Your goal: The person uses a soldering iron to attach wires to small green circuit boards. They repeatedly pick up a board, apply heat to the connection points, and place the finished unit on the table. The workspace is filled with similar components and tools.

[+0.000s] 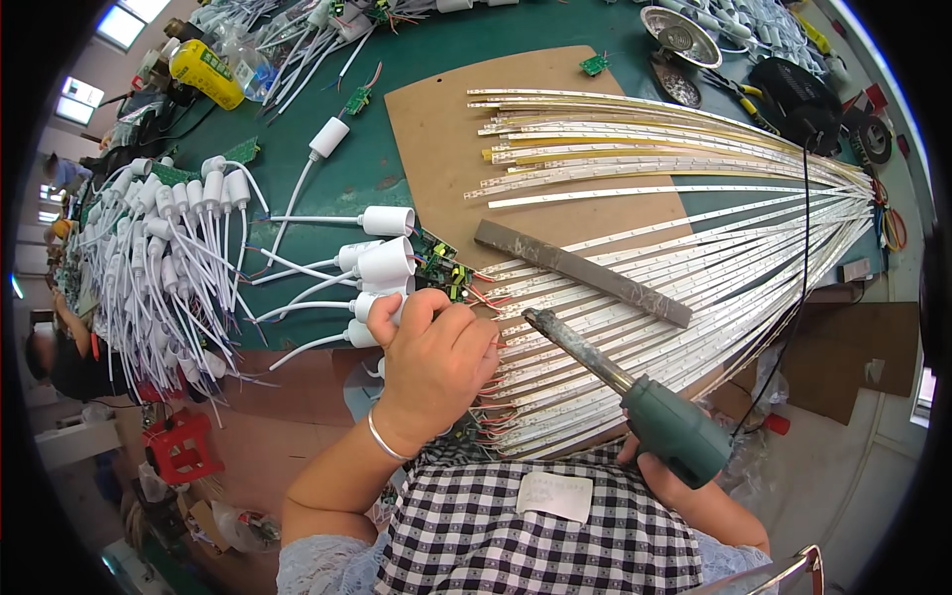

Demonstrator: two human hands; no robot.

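Observation:
My left hand [436, 362], with a bracelet at the wrist, is closed over the near edge of a row of white plastic lamp caps [385, 260] and small green circuit boards [443, 273]. What its fingers pinch is hidden beneath them. My right hand [650, 468] is closed on a green soldering gun [674, 428], mostly hidden behind its body. The gun's metal tip points left, just right of my left fingertips, above the ends of the LED strips [615, 283]. Red wires [484, 296] run between the boards and strips. A flat grey bar [585, 273] lies across the strips.
A brown board [426, 129] lies under the strips on the green table [342, 84]. Many wired lamp caps [159, 258] are heaped at left. A metal dish [681, 38], pliers [749, 104] and tape roll [873, 137] sit far right. The gun's black cord [805, 228] crosses the strips.

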